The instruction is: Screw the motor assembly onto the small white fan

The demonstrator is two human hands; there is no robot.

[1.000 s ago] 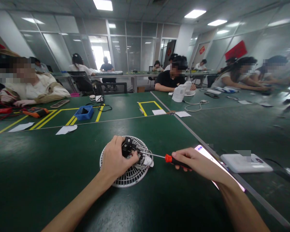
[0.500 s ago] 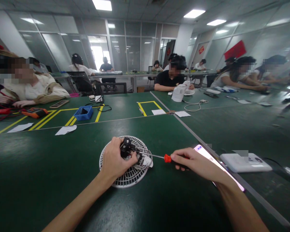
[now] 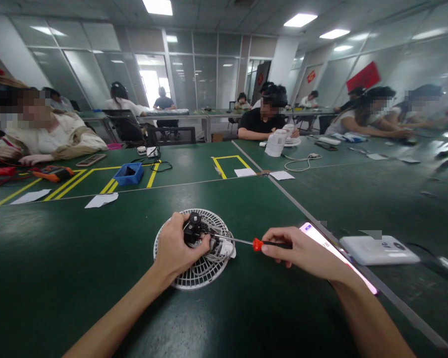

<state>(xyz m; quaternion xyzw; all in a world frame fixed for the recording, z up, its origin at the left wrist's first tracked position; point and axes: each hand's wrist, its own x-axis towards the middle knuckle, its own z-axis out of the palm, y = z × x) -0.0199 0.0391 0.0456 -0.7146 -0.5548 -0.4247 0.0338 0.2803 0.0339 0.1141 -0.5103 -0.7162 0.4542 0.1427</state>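
Observation:
A round white fan grille (image 3: 203, 284) lies on the green table, with a black motor part (image 3: 192, 229) and some wiring on top of it. My left hand (image 3: 175, 248) grips the black motor part, thumb toward me and fingers behind. From the right, my right hand (image 3: 289, 246) holds a screwdriver (image 3: 258, 244) with a red and black handle. Its metal shaft points left and its tip reaches the motor part; the exact contact point is too small to make out. A white plastic piece (image 3: 227, 248) sits at the grille's right side beside the wires.
A lit phone (image 3: 343, 256) lies under my right forearm, with a white device (image 3: 377, 251) beyond it. Farther off are a blue bin (image 3: 129, 174), paper slips (image 3: 101, 200), an orange meter (image 3: 54, 173) and a white fan body (image 3: 276, 143). Several people sit around the tables.
My right hand's fingers have loosened and shifted on the screwdriver handle, showing more of its black part. My left hand and the motor part have barely moved.

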